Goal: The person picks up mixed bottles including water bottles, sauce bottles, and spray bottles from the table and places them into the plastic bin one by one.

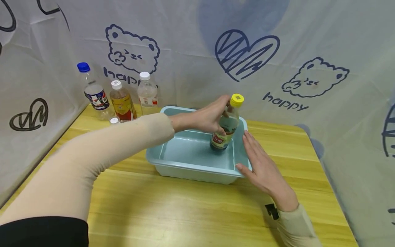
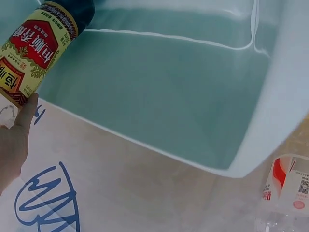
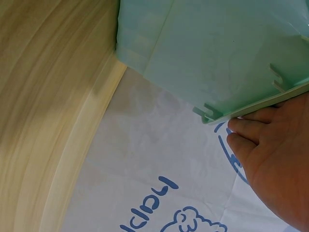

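Note:
My left hand (image 1: 210, 116) grips a glass vinegar bottle (image 1: 223, 137) with a yellow cap, a green-and-red label and dark liquid low inside. Slightly tilted, the bottle is inside a pale blue plastic basin (image 1: 188, 164), toward its right end. In the left wrist view the bottle's label (image 2: 36, 48) shows large, with a fingertip against its edge. My right hand (image 1: 262, 164) rests on the basin's right rim with its fingers stretched out. From the right wrist view, those fingers lie along the rim, beside the basin's outer wall (image 3: 203, 53).
Left of the basin stand a blue-capped Pepsi bottle (image 1: 96, 97), a bottle with a yellow-red label (image 1: 123, 106) and a clear white-capped bottle (image 1: 148, 94). Another white cap (image 1: 114, 120) shows above my left sleeve. A wooden table (image 1: 172, 212) lies below; printed cloth (image 1: 188, 44) hangs behind.

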### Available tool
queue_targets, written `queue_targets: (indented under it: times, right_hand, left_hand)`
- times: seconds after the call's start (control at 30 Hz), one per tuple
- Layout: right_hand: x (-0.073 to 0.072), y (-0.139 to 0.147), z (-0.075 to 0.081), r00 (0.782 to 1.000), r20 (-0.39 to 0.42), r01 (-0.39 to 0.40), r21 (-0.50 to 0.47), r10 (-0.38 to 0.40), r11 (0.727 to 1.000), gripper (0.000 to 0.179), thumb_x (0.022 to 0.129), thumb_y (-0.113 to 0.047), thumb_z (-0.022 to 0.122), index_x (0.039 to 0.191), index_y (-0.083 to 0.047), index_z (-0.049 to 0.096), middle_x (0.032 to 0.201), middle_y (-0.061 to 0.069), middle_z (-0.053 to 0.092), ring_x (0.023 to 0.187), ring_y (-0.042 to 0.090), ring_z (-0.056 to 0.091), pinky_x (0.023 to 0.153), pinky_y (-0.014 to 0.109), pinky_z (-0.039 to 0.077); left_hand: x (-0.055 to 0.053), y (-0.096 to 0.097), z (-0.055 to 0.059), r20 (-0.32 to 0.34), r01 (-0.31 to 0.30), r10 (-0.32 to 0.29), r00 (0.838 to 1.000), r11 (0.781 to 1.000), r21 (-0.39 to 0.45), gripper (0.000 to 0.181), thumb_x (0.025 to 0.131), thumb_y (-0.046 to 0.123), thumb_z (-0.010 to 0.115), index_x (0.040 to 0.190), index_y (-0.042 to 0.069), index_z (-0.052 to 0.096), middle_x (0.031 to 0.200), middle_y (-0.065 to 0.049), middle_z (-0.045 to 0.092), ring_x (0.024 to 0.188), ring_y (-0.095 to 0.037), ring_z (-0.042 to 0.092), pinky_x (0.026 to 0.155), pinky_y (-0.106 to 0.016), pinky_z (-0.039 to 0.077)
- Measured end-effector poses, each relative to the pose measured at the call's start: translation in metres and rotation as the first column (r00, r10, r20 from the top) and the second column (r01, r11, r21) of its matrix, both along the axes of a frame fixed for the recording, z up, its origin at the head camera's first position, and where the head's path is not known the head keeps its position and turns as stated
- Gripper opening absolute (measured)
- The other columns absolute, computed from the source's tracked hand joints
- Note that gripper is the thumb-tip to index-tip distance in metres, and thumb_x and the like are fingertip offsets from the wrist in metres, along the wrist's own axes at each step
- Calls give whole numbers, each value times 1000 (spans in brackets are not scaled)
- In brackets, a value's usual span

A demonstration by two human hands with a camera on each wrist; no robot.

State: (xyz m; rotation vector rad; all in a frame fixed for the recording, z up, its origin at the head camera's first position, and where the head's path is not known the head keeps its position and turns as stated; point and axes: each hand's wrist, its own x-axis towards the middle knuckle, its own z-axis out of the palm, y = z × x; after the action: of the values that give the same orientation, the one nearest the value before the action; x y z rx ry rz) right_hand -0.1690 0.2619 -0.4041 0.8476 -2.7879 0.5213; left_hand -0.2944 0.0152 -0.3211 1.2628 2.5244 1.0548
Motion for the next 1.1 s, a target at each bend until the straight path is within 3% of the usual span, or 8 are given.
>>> queue_targets:
  times: [0.37,0.6,0.9,1.1]
  right_hand:
    - [0,0,-4,1000,-12,-10,-6,10,1000,87,107,-55,48,166,-2,13,174,13,7,160,32,13,130,41,14]
    - [-1,1,-3,1000,-14,-11,-6,11,1000,86,107,-54,48,166,-3,12,174,13,7,160,31,13,130,41,12]
    - [0,1,-1,1000,-21,-4,0,4,1000,86,107,-54,49,166,-3,13,174,13,7,160,32,13,130,42,14]
    - [1,-1,-1,1000,-25,-7,-3,7,1000,86,106,-51,51,166,-2,14,174,13,8,159,32,13,130,43,14]
  left_hand:
    - [-5,8,-16,-17,24,-25,1000,998,-56,102,71,1,95,147,-1,28,142,-18,45,131,-27,51,110,-28,48]
    - [-6,13,-20,-13,26,-27,1000,998,-65,106,72,4,95,151,1,25,142,-17,44,129,-26,52,110,-30,48]
    - [-5,14,-18,1,22,-22,1000,999,-39,107,72,1,94,151,-3,22,138,-19,44,129,-27,49,110,-28,48]
    - [-7,13,-9,25,13,-11,1000,995,-96,95,77,4,91,148,-2,29,137,-18,50,128,-27,53,111,-31,48]
